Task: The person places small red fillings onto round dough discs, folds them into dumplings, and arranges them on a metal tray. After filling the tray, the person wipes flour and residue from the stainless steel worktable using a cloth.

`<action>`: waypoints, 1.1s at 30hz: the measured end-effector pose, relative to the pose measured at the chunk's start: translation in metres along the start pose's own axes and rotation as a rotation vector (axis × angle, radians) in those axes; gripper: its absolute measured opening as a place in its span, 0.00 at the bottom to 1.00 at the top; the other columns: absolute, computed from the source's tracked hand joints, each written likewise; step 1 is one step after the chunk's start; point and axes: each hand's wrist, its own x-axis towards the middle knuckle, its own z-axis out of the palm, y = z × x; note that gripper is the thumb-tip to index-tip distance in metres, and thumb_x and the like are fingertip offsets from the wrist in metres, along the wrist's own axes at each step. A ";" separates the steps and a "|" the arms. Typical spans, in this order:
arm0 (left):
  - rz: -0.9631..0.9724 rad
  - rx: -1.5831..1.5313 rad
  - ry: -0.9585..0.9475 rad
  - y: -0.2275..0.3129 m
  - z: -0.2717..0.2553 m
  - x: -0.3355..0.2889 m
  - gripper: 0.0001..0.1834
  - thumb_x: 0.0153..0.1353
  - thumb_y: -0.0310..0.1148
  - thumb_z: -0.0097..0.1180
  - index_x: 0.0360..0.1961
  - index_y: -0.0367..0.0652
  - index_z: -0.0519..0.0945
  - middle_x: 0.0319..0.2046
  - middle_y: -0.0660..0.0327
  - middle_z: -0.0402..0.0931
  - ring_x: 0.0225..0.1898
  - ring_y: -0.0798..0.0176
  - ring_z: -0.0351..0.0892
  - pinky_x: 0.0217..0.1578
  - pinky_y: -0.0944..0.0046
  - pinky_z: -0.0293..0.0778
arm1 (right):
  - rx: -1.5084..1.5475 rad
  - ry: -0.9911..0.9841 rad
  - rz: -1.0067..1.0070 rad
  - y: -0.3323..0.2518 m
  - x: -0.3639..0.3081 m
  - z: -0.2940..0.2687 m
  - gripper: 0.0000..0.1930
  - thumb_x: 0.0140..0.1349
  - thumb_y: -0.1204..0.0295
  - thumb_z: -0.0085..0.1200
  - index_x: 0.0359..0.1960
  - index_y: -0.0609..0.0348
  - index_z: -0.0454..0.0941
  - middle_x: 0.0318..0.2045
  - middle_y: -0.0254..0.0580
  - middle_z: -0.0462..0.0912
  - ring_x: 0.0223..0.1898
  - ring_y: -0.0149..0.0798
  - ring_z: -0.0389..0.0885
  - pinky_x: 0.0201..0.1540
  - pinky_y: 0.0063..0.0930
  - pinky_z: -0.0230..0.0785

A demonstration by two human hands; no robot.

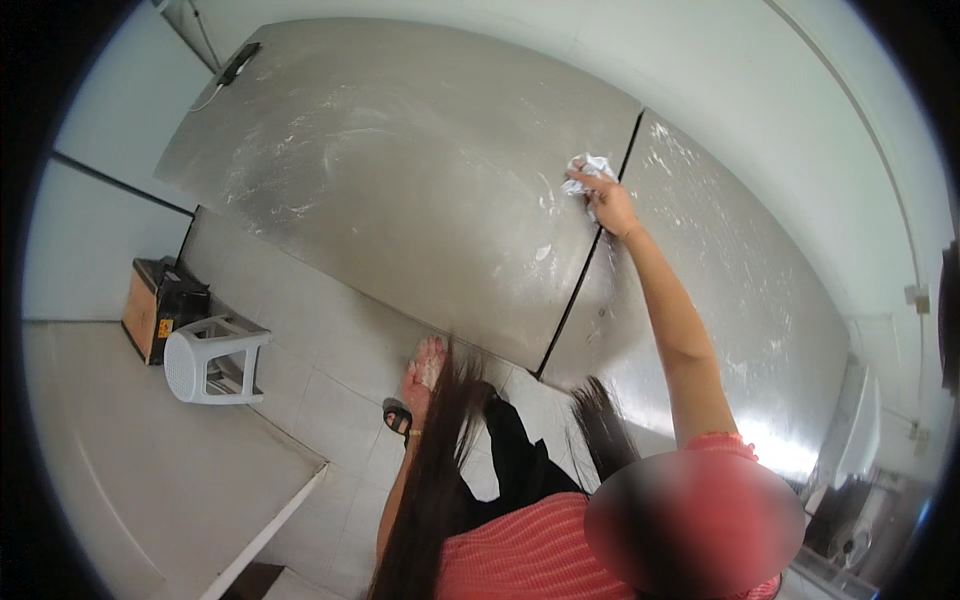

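Observation:
My right hand (612, 202) reaches far out over a steel tabletop (400, 190). It presses a crumpled white cloth (592, 172) onto the metal, beside the dark seam (590, 260) between two table sections. Whitish smears and flecks mark the steel on both sides of that seam. Down by the table's front edge, my left hand (424, 378) hangs with the palm turned up and the fingers extended. White residue coats its palm and fingers, and nothing is in it.
At the table's far left lies a black power strip (238, 64) with a white cord. A white plastic stool (215, 362) stands on the tiled floor, next to a black and orange box (160, 310). Another pale tabletop (130, 450) is at lower left.

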 end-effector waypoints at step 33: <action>-0.021 0.152 0.187 0.281 0.112 0.040 0.25 0.60 0.31 0.30 0.58 0.32 0.62 0.61 0.52 0.58 0.63 0.53 0.55 0.64 0.56 0.52 | 0.087 0.811 0.478 -0.251 0.013 0.231 0.25 0.50 0.87 0.39 0.51 0.56 0.73 0.53 0.53 0.70 0.57 0.52 0.66 0.60 0.38 0.55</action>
